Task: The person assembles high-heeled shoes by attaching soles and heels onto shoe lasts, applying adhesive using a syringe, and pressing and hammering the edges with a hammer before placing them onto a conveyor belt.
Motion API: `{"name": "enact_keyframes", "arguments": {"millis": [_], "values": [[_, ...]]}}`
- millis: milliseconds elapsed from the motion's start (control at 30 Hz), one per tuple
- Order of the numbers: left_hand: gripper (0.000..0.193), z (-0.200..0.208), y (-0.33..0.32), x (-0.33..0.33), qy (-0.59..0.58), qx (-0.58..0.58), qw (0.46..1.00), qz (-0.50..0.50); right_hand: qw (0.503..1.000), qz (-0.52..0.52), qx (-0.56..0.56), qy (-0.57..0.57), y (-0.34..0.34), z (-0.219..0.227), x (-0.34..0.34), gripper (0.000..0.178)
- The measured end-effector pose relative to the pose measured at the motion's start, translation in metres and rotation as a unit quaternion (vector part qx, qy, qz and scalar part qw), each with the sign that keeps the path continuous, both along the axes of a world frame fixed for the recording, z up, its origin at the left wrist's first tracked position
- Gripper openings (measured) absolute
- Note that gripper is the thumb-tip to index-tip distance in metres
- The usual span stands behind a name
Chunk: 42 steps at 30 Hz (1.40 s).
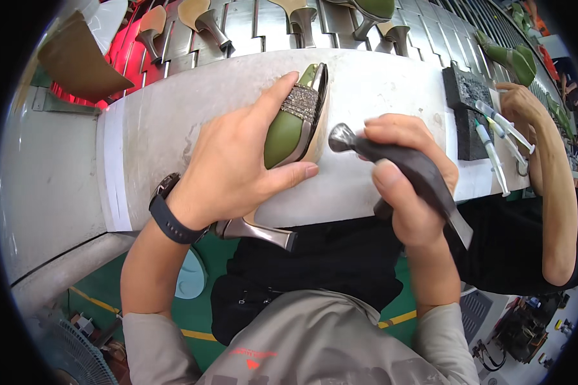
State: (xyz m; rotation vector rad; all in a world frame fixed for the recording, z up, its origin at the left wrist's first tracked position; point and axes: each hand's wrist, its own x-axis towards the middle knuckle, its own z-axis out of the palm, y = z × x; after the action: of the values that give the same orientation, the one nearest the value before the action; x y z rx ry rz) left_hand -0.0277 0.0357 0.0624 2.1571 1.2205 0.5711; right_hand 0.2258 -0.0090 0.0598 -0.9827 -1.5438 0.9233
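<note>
Left hand: your left hand grips one olive-green heeled shoe on its side on the grey surface.
Right hand: your right hand clasps one dark hammer, head beside the sole.
Shoe: glittery strap, metallic heel.
Nearby: three syringes.

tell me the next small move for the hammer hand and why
Probably a short tap: bring the hammer in the right hand left onto the sole edge of the green high-heeled shoe. Its rounded metal head sits just beside that edge, not clearly touching, while the left hand pins the shoe on its side against the white bench.
</note>
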Motion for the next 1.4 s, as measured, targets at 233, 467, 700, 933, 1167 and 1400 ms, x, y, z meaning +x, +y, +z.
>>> {"name": "enact_keyframes", "arguments": {"millis": [233,467,700,933,1167,1400], "values": [[0.101,-0.003,0.001,-0.001,0.015,-0.013,1.0,0.015,0.993,0.037,0.083,-0.078,-0.007,0.021,-0.004,0.065],[0.096,-0.005,0.002,-0.011,-0.047,0.008,0.999,-0.007,0.956,0.058,0.155,-0.243,0.001,0.013,-0.035,0.032],[0.065,-0.011,0.002,-0.015,-0.146,-0.033,0.989,-0.022,0.958,0.0,0.144,-0.247,-0.028,-0.001,-0.059,0.039],[0.053,-0.007,-0.001,-0.014,-0.156,-0.081,0.984,0.006,0.991,0.007,0.042,-0.128,-0.043,-0.004,-0.085,0.04],[0.041,-0.014,0.004,-0.011,-0.143,-0.011,0.99,0.011,0.994,0.055,0.071,-0.056,-0.038,-0.009,-0.101,0.031],[0.039,-0.019,0.003,-0.013,-0.166,0.002,0.986,0.022,0.969,-0.019,0.187,-0.162,-0.051,0.01,-0.058,0.034]]}}
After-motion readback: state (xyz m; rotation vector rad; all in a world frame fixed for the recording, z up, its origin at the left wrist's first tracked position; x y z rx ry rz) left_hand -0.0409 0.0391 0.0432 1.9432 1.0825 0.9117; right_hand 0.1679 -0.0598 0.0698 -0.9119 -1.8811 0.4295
